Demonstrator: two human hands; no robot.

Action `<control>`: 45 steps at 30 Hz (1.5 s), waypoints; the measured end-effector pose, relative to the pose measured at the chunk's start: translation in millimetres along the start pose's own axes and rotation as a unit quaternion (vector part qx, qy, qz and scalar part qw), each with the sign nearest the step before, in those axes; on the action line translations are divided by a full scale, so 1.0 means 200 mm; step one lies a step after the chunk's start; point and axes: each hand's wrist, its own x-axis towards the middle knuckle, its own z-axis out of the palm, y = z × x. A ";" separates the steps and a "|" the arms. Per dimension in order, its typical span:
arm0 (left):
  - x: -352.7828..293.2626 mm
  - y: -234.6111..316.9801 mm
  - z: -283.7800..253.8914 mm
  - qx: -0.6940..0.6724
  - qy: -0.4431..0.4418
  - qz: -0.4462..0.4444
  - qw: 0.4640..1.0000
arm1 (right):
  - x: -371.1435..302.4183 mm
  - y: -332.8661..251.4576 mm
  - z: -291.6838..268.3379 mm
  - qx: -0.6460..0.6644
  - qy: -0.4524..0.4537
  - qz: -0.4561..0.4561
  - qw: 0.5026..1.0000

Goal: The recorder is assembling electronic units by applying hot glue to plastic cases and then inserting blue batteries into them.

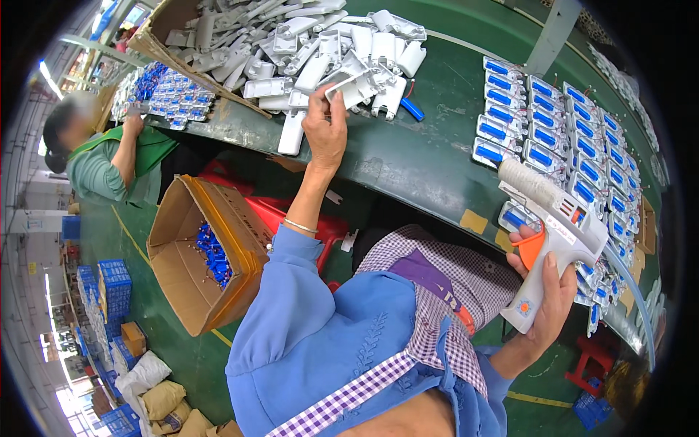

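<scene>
My left hand [325,131] reaches to the table's near edge, thumb and fingers closed on a white plastic shell [354,89] at the front of a large heap of similar white shells [313,44]. In my right hand [555,302] is a white glue gun [546,273] with an orange trigger [530,249] and a wrapped, whitish front end, pointing up and left. Its front end lies in front of rows of white shells holding blue battery cells [542,136]. A loose blue battery cell [412,109] with a red wire lies right of the heap.
A cardboard box [211,291] with blue cells stands on the floor at my left, beside a red stool [324,233]. A hose [632,280] runs from the gun. A metal post [553,36] rises at the back. Another person [109,160] works at far left.
</scene>
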 end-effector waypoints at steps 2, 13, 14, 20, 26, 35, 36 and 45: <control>0.03 0.06 -0.01 0.046 -0.034 0.019 0.998 | -0.01 -0.01 0.00 0.001 0.001 0.001 1.000; -0.20 0.24 0.16 0.320 -0.195 0.127 0.919 | -0.03 0.00 -0.04 0.009 -0.014 0.005 1.000; -0.15 0.25 0.20 0.306 -0.161 0.149 0.926 | -0.04 -0.01 -0.05 0.005 -0.002 0.003 1.000; 0.01 0.07 0.30 0.433 -0.166 0.137 0.875 | -0.02 0.00 -0.03 0.014 -0.005 0.001 1.000; 0.14 0.06 0.32 0.357 -0.218 0.037 0.908 | -0.04 0.00 -0.04 0.009 0.009 0.000 1.000; -0.04 0.08 0.22 -0.041 -0.268 -0.063 0.960 | -0.02 -0.01 -0.03 0.043 0.018 0.005 0.999; -0.05 0.08 0.23 -0.041 -0.267 -0.030 0.962 | -0.02 -0.01 -0.03 0.042 0.015 0.007 0.999; -0.06 0.13 0.23 0.103 -0.204 0.196 0.954 | -0.01 0.00 -0.01 0.034 0.014 0.013 0.999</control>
